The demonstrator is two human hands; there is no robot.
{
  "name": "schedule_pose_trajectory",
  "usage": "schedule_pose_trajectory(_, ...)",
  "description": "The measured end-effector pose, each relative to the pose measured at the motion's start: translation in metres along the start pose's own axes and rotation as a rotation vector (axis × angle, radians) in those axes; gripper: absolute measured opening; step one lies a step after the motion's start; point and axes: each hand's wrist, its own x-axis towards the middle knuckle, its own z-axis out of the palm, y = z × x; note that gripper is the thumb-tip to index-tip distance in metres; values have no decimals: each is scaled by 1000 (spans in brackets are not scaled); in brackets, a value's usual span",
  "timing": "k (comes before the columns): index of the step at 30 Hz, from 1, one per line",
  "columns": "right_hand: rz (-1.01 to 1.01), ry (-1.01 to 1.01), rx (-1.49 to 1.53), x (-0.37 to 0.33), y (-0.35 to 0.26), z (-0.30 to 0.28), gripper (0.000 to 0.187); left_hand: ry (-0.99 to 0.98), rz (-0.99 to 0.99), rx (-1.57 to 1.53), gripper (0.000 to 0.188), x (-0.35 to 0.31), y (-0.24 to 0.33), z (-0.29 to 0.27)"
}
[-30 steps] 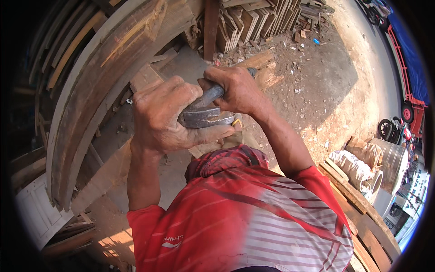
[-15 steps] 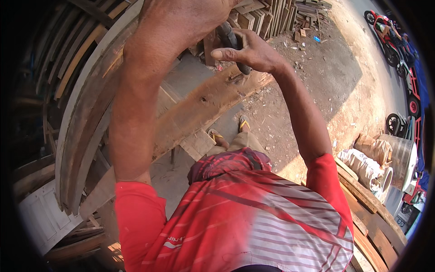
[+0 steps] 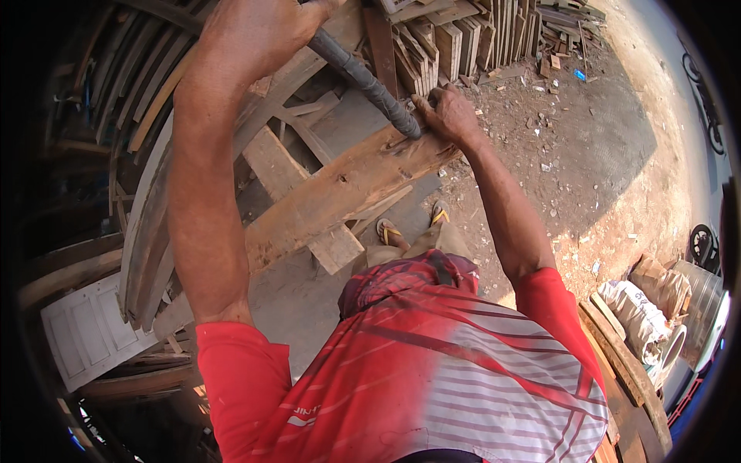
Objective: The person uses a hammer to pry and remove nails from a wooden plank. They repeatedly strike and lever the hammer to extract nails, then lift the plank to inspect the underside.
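A long dark rod-like handle (image 3: 363,77), wrapped or ridged along its length, slants down from the upper left. My left hand (image 3: 266,35) is closed around its upper part, near the top edge of the picture. The rod's lower end stands on a thick wooden plank (image 3: 332,197), close to a dark knot. At the plank's far right end is my right hand (image 3: 451,114), with bent fingers closed on the far edge and the thumb beside the rod's tip. What the rod joins at its top is out of view.
A short board (image 3: 336,247) crosses under the plank. Stacked wood pieces (image 3: 440,50) stand beyond it. Curved timbers (image 3: 150,239) and a white door panel (image 3: 93,328) lie at left. My sandalled feet (image 3: 392,231) are below; sacks (image 3: 637,312) and planks are at right.
My right hand has gone from spread fingers around the rod to closing on the plank's edge. My left hand has shifted left, and more of the rod shows. The whole view has shifted.
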Motion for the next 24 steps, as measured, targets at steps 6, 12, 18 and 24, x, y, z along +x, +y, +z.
schedule_pose_trajectory(6,56,14,122,11,6,14,48,95,-233,311,31,29,-111,32)
schedule_pose_trajectory(12,56,38,168,2,5,2,47,250,-269,68,23,-31,-84,35)
schedule_pose_trajectory(18,31,37,143,4,4,3,45,363,-287,19,21,-78,-83,37)
schedule_pose_trajectory(24,30,18,125,6,3,0,45,374,-360,2,24,-107,-95,41)
